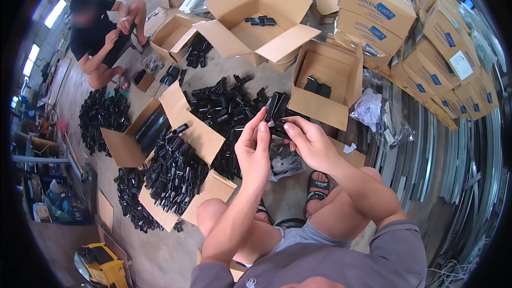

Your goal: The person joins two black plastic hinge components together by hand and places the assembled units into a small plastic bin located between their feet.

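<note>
In front of me my left hand [255, 144] is closed around the lower end of a black, glossy, tube-like fitting [277, 105], which points upward. My right hand [313, 143] is closed in a pinch at the same end of the fitting; any small part between those fingertips is too small to make out. Beyond my hands lies a heap of similar black fittings [221, 101] on the floor. To the left, an opened cardboard box [208, 137] overflows with more of them. A clear plastic bag [288, 164] rests below my hands, partly hidden by them.
Ahead stands a large open carton [226, 8] with a few black pieces; another open carton [336, 105] sits at right. Stacked sealed boxes [376, 10] and long metal profiles [448, 149] line the right. A co-worker [98, 37] sits at far left, near another black heap [101, 117].
</note>
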### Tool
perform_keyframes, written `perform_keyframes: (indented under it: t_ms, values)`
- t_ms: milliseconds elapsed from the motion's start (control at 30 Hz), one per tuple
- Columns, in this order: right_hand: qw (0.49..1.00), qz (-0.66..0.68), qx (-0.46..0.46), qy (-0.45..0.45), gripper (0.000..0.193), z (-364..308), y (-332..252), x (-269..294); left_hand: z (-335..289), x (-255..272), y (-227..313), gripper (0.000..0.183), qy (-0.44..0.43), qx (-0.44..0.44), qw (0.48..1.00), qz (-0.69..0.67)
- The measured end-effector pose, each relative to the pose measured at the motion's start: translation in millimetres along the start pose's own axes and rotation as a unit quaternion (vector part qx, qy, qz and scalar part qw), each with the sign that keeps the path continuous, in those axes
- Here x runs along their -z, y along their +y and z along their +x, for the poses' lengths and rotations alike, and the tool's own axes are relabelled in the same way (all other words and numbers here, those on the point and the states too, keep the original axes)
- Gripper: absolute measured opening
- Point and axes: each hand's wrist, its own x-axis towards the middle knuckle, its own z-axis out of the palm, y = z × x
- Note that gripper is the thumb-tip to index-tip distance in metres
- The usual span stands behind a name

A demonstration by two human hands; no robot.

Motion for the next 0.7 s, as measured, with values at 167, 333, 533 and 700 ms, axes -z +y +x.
perform_keyframes:
  t_ms: [167, 333, 533, 700]
  values:
    - [0.999, 0.041, 0.025, 0.014, 0.041, 1, -1, 8, 1, 7, 6, 0.046, -0.077, 0.04, 0.995, -0.041]
    - [0.993, 0.072, 0.017, 0.088, 0.045, 0, -3, 12, -2, 5, 8, 0.055, -0.136, 0.058, 0.983, -0.105]
    - [0.99, 0.078, 0.007, 0.113, 0.054, -2, 0, 18, -2, 15, 14, 0.039, -0.258, 0.239, 0.935, -0.038]
    - [0.993, 0.031, 0.008, 0.117, 0.055, 3, 4, 22, -7, 11, 16, 0.027, -0.243, 0.21, 0.947, -0.013]
